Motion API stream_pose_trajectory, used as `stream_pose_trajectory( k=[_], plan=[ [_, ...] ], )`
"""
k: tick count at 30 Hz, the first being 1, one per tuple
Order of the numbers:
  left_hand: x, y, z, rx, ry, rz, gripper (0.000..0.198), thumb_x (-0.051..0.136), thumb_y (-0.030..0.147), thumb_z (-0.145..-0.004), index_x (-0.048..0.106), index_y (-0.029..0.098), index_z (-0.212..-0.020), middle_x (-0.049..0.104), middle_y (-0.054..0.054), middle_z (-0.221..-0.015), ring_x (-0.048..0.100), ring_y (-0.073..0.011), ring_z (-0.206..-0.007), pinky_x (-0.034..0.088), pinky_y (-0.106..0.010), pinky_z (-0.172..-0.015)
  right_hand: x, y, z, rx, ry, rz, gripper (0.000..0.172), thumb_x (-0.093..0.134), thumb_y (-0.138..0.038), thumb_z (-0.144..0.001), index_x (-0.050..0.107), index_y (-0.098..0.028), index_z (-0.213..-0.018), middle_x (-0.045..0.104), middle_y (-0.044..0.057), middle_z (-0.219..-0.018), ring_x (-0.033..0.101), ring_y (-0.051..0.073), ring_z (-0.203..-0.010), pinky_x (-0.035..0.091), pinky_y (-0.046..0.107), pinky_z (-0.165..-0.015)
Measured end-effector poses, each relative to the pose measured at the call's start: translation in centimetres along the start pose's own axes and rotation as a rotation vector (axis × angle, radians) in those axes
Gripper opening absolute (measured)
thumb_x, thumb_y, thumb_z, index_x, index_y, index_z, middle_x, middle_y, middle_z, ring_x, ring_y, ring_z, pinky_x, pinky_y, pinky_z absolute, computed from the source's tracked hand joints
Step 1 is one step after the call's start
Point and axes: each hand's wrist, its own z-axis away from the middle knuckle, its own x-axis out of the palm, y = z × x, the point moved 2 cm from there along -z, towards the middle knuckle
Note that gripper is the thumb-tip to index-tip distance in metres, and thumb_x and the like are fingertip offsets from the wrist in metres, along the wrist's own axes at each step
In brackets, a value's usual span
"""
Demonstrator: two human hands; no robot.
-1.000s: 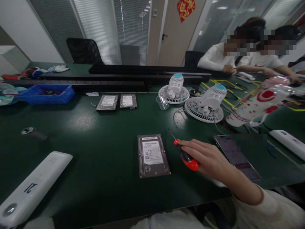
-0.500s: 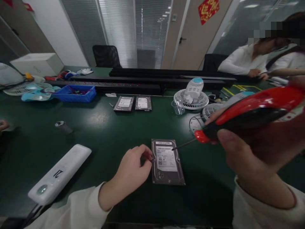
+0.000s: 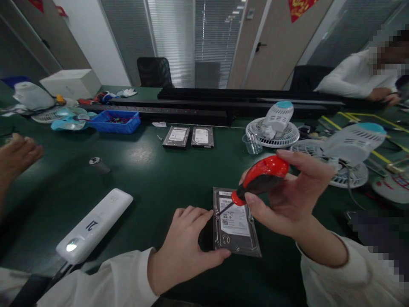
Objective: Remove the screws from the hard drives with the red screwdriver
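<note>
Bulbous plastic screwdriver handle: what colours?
The bulbous screwdriver handle is red and black, best seen in the head view.

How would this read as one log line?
right hand: holds red-and-black screwdriver; left hand: at left edge of rectangular metal hard drive; screwdriver tip: at drive's left side

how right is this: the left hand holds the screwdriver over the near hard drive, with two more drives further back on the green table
Not the left hand: the right hand holds the screwdriver over the near hard drive, as the head view shows. Two more drives do lie further back on the green table.
</note>
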Motion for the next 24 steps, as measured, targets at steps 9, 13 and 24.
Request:
stream_pose_trajectory(
  k=[9, 13, 24],
  plan=[
    [0.54, -0.35, 0.91, 0.032, -0.038, -0.025, 0.086, 0.086, 0.064, -0.067, 0.061, 0.022, -0.138, 0.069, -0.010, -0.128, 0.060, -0.0339, -0.113, 0.039, -0.053, -0.097, 0.55, 0.08, -0.12, 0.036, 0.030, 0.005, 0.088, 0.074, -0.007, -0.074, 0.044, -0.043, -0.149, 0.048, 0.003, -0.142, 0.071, 0.015, -0.078, 0.065, 0.031, -0.058],
    [0.67, -0.40, 0.91, 0.044, -0.045, -0.063, 0.094, 0.084, 0.069, -0.067, 0.057, 0.019, -0.142, 0.068, -0.012, -0.129, 0.060, -0.0347, -0.114, 0.038, -0.053, -0.096, 0.55, 0.16, -0.11, 0.022, 0.026, 0.001, 0.089, 0.074, -0.007, -0.073, 0.045, -0.042, -0.149, 0.047, 0.003, -0.141, 0.070, 0.014, -0.078, 0.066, 0.029, -0.059],
    [0.82, -0.43, 0.71, 0.069, -0.062, -0.128, 0.079, 0.084, 0.059, -0.076, 0.059, 0.021, -0.140, 0.068, -0.011, -0.131, 0.060, -0.0331, -0.116, 0.037, -0.052, -0.099, 0.39, -0.22, -0.19, 0.027, -0.008, -0.021, 0.091, 0.074, -0.005, -0.073, 0.043, -0.040, -0.151, 0.046, 0.005, -0.137, 0.071, 0.015, -0.082, 0.066, 0.031, -0.063]
  ],
)
